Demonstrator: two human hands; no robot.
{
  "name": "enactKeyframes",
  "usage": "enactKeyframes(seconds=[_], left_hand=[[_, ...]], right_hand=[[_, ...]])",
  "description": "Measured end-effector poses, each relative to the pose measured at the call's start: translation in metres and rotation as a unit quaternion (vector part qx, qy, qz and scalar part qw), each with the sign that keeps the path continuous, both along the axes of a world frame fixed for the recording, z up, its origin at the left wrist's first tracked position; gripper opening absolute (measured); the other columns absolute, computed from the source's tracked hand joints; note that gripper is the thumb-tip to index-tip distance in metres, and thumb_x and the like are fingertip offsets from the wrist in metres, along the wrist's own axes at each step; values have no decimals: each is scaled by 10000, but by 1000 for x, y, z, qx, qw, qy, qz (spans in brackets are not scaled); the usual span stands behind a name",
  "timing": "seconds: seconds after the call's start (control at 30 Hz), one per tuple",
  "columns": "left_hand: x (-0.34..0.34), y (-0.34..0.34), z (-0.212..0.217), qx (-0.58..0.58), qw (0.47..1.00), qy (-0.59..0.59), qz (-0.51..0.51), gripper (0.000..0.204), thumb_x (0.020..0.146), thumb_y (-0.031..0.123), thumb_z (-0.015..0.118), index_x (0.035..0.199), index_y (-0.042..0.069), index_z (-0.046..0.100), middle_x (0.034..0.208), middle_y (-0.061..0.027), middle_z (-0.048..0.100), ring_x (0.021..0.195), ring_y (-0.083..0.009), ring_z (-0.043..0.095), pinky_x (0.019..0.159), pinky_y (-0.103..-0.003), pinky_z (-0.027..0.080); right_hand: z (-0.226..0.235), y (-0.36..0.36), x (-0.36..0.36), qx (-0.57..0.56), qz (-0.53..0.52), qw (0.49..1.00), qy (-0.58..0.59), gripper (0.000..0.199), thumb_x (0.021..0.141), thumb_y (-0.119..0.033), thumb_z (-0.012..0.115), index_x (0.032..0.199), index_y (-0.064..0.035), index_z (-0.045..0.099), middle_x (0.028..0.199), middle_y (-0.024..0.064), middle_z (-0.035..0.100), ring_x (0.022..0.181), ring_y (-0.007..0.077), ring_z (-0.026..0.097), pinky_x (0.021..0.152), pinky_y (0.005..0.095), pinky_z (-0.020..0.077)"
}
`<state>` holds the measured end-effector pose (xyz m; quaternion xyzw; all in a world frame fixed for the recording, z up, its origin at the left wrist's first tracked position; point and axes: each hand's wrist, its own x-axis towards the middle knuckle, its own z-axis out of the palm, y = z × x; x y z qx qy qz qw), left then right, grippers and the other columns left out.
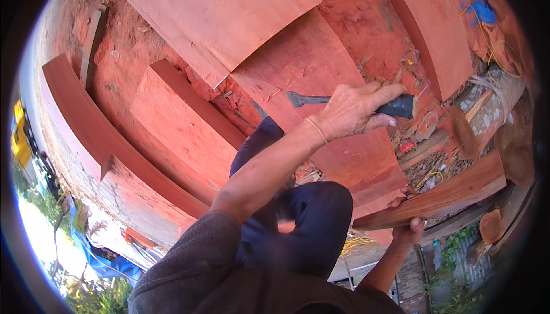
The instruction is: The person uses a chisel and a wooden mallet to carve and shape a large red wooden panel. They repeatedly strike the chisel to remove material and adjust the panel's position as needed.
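My left hand [362, 108] reaches across the middle and is closed around a black-handled tool [396, 106]. A narrow dark shank runs left out of the grip and widens at its far end; I cannot tell the tool's exact kind. At the lower right, my right hand [408, 228] grips a reddish-brown wooden board [441, 195] near its left end, thumb on the near side and fingers on the far side. The tool is above the board, apart from it. Beneath the tool lies a wide reddish plank [309, 56].
A broad sheet-like plank [229, 10] overlaps it at the top. Thick boards [189, 125] and a long curved beam [109, 136] lie left. Another board [429, 33] stands far right, near cut logs [492, 226], a blue scrap [481, 13] and yellow cord. Reddish dust covers the ground.
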<state>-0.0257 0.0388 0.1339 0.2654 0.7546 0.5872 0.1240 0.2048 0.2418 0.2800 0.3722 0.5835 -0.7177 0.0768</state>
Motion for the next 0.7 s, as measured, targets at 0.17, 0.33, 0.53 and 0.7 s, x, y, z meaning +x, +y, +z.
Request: enactKeyframes(seconds=[0.17,0.33,0.53,0.7], left_hand=[[-9,27,-22,-57,998,1,8,531,812,465,758,1219,169,590,866,-67,686,728,-302,686,564,-426,520],[-28,62,-67,-128,990,32,44,305,734,272,766,938,126,592,781,-83,681,693,-316,689,538,-452,514],[-61,100,-135,-125,983,31,131,211,688,184,727,813,93,583,623,-128,636,596,-372,662,527,-490,514],[-76,107,-148,-142,975,63,158,188,685,165,713,797,82,588,601,-139,623,584,-378,654,527,-494,513]], right_hand=[[-21,7,-38,-15,-51,999,5,709,833,-379,745,1332,16,434,1045,163,549,860,248,624,763,387,543],[-91,24,-81,45,-9,998,-39,622,848,-202,743,1344,0,428,969,132,565,797,245,620,727,384,559],[-208,69,-131,88,65,993,40,769,796,-209,749,1432,17,378,1201,210,599,1115,335,644,775,400,573],[-247,101,-167,94,96,988,73,728,812,-194,707,1434,1,384,1281,214,565,1184,354,605,840,411,555]])
